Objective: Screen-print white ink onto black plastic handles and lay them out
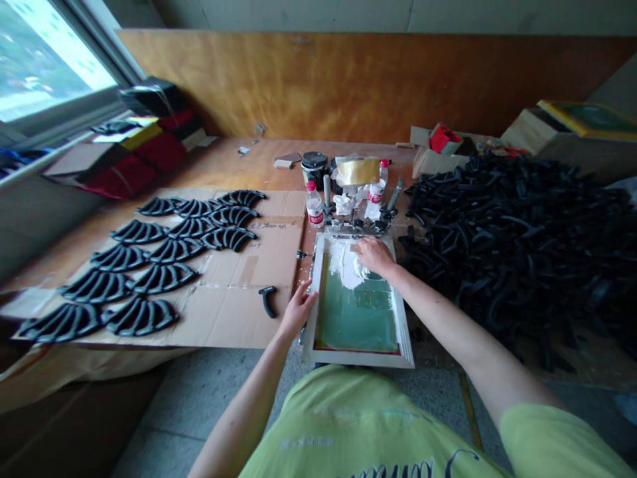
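Note:
A screen-printing frame (407,345) with a green mesh lies in front of me, white ink (343,259) smeared over its far part. My right hand (377,256) is closed over the inked area, on a small tan scraper (355,247) that the fingers mostly hide. At the frame's left edge is my left hand (299,308), its fingers curled against the side rail. Left of it, a single black handle-shaped part (269,302) lies on a cardboard sheet (223,312). The hinge clamps (355,228) hold the frame's far end.
Fanned rows of black parts (149,315) cover the cardboard's left side. A big heap of black parts (502,245) rises on the right. Behind the frame stand a red-capped bottle (314,207), another bottle (383,171) and a dark tub (313,169). Boxes (159,149) sit by the window.

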Motion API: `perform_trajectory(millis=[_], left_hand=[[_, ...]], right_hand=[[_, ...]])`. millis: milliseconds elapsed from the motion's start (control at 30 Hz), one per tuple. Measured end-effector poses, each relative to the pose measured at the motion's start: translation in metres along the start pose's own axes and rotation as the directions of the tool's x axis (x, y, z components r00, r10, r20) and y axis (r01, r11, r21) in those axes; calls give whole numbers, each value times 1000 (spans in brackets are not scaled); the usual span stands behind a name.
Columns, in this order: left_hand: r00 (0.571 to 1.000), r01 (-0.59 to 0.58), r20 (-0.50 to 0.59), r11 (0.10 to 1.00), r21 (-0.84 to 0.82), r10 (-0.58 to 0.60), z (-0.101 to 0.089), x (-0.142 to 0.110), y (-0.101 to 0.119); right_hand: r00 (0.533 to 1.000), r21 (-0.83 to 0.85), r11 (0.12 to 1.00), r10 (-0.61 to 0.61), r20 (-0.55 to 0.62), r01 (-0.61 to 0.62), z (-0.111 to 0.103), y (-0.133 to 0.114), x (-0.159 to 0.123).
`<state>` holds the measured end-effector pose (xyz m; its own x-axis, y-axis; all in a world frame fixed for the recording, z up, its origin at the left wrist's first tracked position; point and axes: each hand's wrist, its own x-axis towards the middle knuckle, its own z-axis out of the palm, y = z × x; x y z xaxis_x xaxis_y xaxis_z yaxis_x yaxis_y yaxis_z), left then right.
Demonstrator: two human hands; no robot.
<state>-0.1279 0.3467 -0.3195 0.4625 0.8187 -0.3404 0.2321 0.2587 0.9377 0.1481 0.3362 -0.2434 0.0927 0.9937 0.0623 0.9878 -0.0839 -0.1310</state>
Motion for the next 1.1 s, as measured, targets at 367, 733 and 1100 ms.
perform_trajectory(millis=[367, 733, 1100], left_hand=[[1000, 8, -4, 999, -41, -8, 1, -3, 3], [1000, 30, 5, 998, -47, -30, 0, -16, 34], [955, -293, -113, 933, -208, 274, -4, -3, 155]], right_hand=[[931, 121, 923, -359, -62, 364, -5, -7, -48], [960, 157, 952, -244, -138, 264, -15, -2, -33], [837, 289, 902, 413, -360, -321, -70, 96, -2]])
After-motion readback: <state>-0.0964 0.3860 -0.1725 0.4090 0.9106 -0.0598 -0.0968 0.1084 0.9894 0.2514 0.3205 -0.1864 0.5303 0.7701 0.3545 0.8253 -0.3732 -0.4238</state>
